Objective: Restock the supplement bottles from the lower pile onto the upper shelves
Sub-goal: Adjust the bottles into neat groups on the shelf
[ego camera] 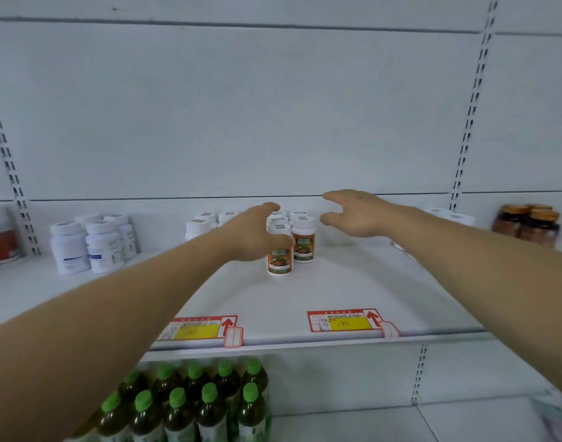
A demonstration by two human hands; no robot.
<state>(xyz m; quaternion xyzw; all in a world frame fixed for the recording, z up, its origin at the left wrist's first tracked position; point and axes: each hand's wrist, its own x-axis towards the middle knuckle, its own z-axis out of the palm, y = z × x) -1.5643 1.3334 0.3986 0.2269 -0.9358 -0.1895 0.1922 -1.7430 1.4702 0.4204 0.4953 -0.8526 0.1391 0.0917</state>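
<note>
Just bottle [280, 256] beside left fingers [281, 240]

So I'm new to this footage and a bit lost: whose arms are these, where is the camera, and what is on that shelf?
The single picture comes from a camera worn on a person's head, looking forward and down, so the two bare arms are their own. The left hand curls around a white-capped supplement bottle with an orange label, which stands on the white shelf. The right hand hovers open and holds nothing. More such bottles stand behind, white bottles with blue labels to the left, brown jars to the right. Price tags sit along the shelf's front edge; green-capped bottles fill the shelf below.
</note>
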